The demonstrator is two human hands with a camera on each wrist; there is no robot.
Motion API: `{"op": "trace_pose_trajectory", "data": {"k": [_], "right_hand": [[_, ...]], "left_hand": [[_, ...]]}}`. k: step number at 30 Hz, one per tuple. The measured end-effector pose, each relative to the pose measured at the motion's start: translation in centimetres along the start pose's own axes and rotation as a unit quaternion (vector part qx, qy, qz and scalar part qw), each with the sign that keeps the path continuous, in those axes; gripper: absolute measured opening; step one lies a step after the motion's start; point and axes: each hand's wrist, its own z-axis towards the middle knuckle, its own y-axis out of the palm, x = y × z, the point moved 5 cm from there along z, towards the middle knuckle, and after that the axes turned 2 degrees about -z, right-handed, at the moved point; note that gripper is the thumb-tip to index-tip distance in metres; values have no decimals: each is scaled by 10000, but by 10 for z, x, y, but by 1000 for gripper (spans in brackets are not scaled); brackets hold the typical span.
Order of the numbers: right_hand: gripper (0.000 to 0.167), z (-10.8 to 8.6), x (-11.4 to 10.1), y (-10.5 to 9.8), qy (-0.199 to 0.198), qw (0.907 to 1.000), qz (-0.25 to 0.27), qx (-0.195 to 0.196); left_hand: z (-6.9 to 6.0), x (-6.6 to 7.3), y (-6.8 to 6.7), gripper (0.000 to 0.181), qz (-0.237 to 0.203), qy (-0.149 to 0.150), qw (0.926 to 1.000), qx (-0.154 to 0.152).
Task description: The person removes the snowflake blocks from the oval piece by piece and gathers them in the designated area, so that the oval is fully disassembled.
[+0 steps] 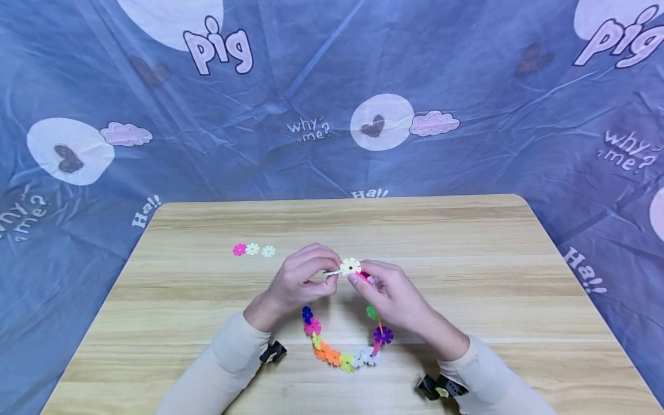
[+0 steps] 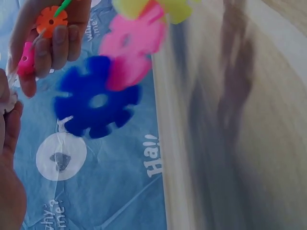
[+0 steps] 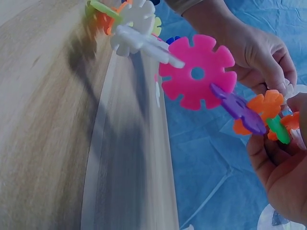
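A looped chain of colourful plastic snowflake discs (image 1: 334,355) hangs below both hands. My left hand (image 1: 305,274) pinches a white snowflake disc (image 1: 332,272), seen nearly edge-on, between thumb and fingers. Against it, at the chain's other end, my right hand (image 1: 395,293) holds a cream-white disc (image 1: 350,266), with a pink disc (image 2: 26,58) beside it. An orange disc (image 2: 52,21) lies by the right fingers. A dark blue disc (image 2: 98,99) is in the loop's left part; a purple disc (image 3: 238,108) and a larger-looking pink disc (image 3: 197,72) hang on the right. Fingers partly hide the joint between the white discs.
Towards the back left of the wooden table (image 1: 467,242) lie a loose pink disc (image 1: 239,249) and two pale discs, one touching it (image 1: 252,249), the other apart. A blue printed cloth (image 1: 290,155) hangs behind the table.
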Motion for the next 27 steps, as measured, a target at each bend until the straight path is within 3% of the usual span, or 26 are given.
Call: {"op": "trace_pose_trajectory", "data": {"k": [7,15,27], "right_hand": [[15,-1,1,-2,95,9999,42,-24],[16,-2,2,-3,183,9998,29,-66],[23,-3,2,-3,111,9999,-60,-23]], "left_hand": [[-4,-2,-2,13,-91,-230,9994,-230],[-9,-2,-8,9,98,-399,9989,-218],[-18,-15,-26,16,655,-1435,9874,-105]]}}
